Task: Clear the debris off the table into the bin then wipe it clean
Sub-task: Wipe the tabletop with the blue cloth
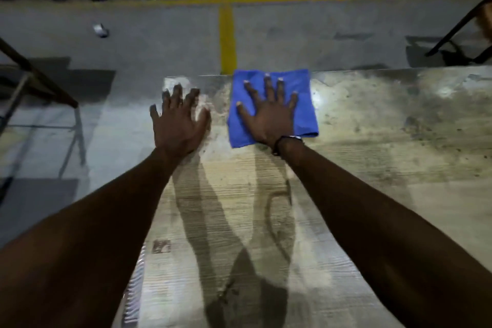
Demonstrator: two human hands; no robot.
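Both hands lie flat, fingers spread: right hand [269,117] pressing blue cloth [306,104], left hand [178,120] on table [372,141].

- 1 head-worn view looks forward and steeply down, close over the bench [372,168].
- Both outstretched arms enter from the bottom edge.
- The floor [159,42] lies beyond the bench's far edge.

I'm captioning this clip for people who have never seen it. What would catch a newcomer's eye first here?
First, the bright blue cloth at the far edge of the worn, stained table, pressed flat under the spread right hand. Next, the left hand, fingers spread on the bare table beside the cloth near the table's far left corner. Beyond the table, a yellow line stands out on the grey floor.
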